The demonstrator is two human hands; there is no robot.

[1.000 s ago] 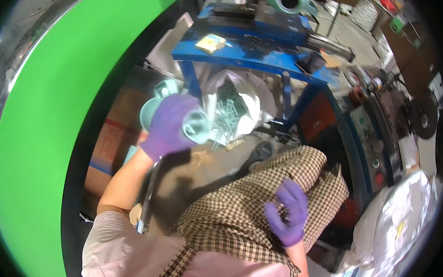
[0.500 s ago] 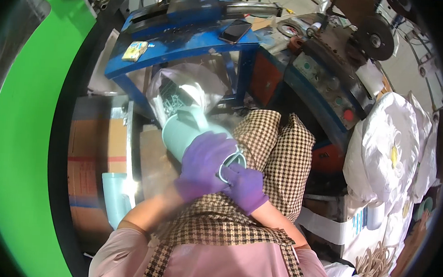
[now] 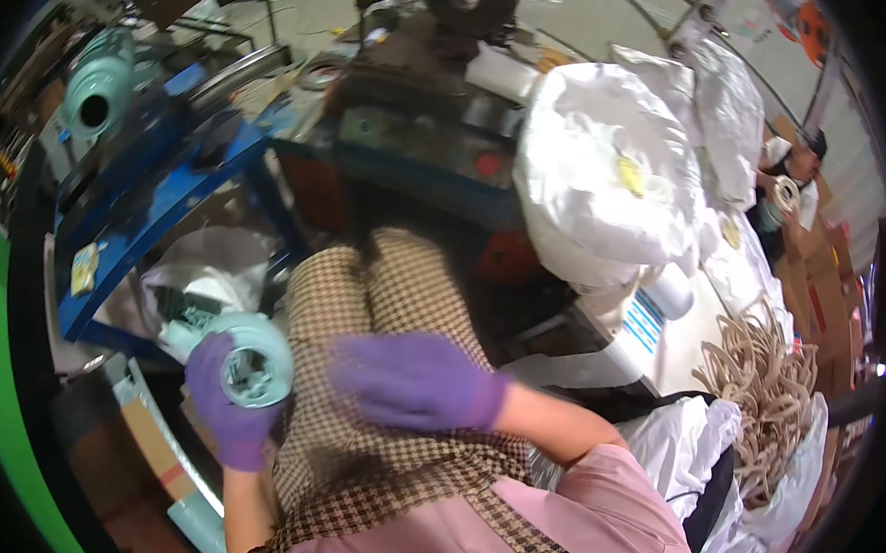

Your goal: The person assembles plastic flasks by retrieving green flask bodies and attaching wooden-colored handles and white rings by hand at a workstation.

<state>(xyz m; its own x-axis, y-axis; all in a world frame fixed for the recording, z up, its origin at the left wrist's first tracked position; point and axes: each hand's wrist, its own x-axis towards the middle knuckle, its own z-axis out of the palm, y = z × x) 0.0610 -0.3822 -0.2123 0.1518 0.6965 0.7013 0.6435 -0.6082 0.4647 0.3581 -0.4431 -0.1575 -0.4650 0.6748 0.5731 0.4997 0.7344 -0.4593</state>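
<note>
My left hand [image 3: 224,405], in a purple glove, grips a pale green roll of material [image 3: 255,359] with a hollow core, held beside my left knee. My right hand [image 3: 412,380], also in a purple glove, is blurred and hovers over my lap with fingers apart, holding nothing. Brown checked trousers [image 3: 381,303] cover my legs under both hands. Below the roll lies a plastic bag with more pale green rolls [image 3: 193,308].
A blue metal machine frame [image 3: 157,196] stands at the left with a pale green roll [image 3: 97,93] on top. Large white sacks [image 3: 609,175] fill the right, with a heap of tan cords [image 3: 763,378] beyond. Another person [image 3: 788,184] sits far right.
The view swung right. My hands, together on the roll half a second ago, have parted: the left keeps the roll at my left side, the right has come off it.
</note>
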